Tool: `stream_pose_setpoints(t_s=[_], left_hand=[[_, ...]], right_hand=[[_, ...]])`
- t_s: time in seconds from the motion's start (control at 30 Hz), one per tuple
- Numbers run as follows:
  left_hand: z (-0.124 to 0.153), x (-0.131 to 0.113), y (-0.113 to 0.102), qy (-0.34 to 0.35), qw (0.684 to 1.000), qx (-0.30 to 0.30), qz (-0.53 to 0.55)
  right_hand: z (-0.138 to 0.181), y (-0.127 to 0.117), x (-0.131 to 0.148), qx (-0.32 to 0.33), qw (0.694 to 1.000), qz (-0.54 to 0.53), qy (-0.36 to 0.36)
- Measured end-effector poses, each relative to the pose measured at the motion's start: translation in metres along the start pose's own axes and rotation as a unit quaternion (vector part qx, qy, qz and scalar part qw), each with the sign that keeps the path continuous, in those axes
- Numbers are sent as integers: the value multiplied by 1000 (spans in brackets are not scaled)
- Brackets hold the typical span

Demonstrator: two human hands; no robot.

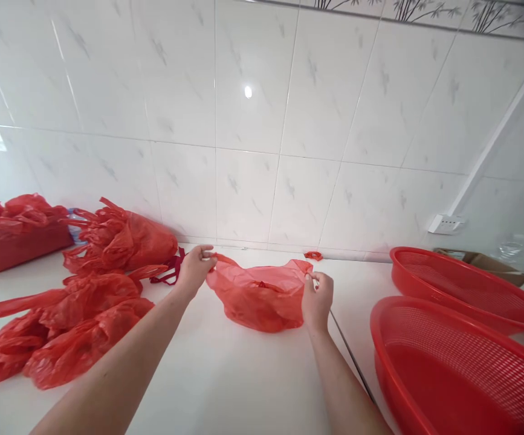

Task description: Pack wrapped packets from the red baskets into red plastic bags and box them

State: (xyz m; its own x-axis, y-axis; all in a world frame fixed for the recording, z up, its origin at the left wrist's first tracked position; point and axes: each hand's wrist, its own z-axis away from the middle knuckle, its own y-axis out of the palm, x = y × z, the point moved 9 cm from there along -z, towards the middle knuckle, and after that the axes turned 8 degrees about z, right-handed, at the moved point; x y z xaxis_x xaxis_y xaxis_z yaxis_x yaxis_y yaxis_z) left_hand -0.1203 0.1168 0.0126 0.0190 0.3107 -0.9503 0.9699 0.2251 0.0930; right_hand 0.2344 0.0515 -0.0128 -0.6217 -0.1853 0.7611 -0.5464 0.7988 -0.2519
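Observation:
A red plastic bag [259, 296] with something inside rests on the white counter [225, 374] in the middle of the view. My left hand [195, 269] pinches the bag's left handle. My right hand [316, 300] pinches its right handle. Both handles are pulled apart, so the bag's mouth is stretched wide between my hands.
Several filled red bags [75, 314] lie on the counter at the left, with a red heap [12, 232] behind them. Two red mesh baskets [461, 362] stand at the right. A small red scrap [313, 255] lies by the tiled wall. A socket [445, 224] and a cardboard box [488, 263] are at the far right.

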Motion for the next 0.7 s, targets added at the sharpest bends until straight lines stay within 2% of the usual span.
stream_pose_setpoints(t_s=[0.1, 0.2, 0.3, 0.37, 0.5, 0.6, 0.67, 0.7], left_hand=[[-16, -55, 21, 39, 999, 27, 17], [-23, -98, 38, 69, 995, 61, 49], [-24, -129, 47, 112, 986, 91, 85], [-21, -141, 51, 125, 981, 118, 91], [-2, -144, 53, 137, 976, 168, -6], [14, -130, 30, 152, 976, 107, -116], [24, -110, 12, 144, 978, 79, -126], [29, -96, 5, 127, 982, 85, -110]], right_hand=[[-21, -15, 22, -46, 991, -110, 55], [-44, -22, 41, -56, 963, -243, 98], [-65, -18, 58, -32, 921, -371, 119], [-75, -13, 63, -18, 903, -407, 138], [-77, 2, 64, 32, 901, -409, 145], [-65, 13, 50, 84, 919, -369, 112], [-53, 21, 38, 143, 929, -334, 75], [-45, 27, 32, 182, 929, -316, 60]])
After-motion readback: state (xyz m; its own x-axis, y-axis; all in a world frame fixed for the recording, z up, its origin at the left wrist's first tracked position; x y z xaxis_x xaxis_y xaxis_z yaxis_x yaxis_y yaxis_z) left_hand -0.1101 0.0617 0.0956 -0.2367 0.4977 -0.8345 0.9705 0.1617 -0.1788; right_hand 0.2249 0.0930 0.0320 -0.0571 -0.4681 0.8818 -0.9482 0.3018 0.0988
